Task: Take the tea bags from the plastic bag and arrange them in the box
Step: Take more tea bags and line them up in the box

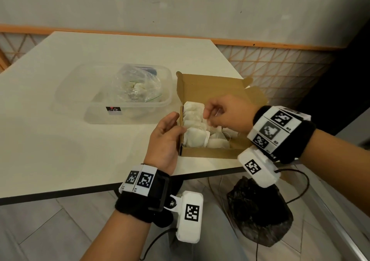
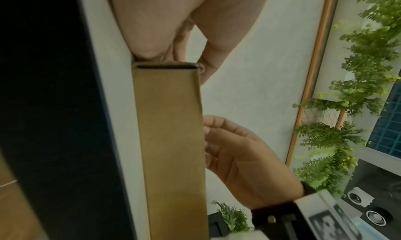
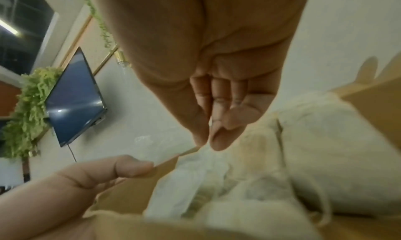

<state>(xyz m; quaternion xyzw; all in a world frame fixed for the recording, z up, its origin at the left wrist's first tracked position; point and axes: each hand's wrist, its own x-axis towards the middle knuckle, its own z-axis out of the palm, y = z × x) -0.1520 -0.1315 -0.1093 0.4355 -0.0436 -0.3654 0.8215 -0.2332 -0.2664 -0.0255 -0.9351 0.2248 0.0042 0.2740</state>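
An open brown cardboard box [image 1: 208,153] stands near the table's front right corner, with several white tea bags [image 1: 195,138] upright in a row inside. My left hand [image 1: 168,134] grips the box's left wall, its thumb [image 3: 134,166] laid on the rim. Over the row my right hand [image 1: 208,116] is curled, and thumb and forefinger pinch the top edge of a tea bag [image 3: 201,151]. A crumpled clear plastic bag [image 1: 138,86] with more tea bags lies behind, to the left. From the left wrist view, the box's side [image 2: 169,141] fills the middle.
The plastic bag sits inside a clear plastic tub [image 1: 100,114] left of the box. The box's lid flap [image 1: 210,84] stands open at the back. The white table [image 1: 60,140] ends just in front of the box. A black bag [image 1: 260,210] lies on the floor below.
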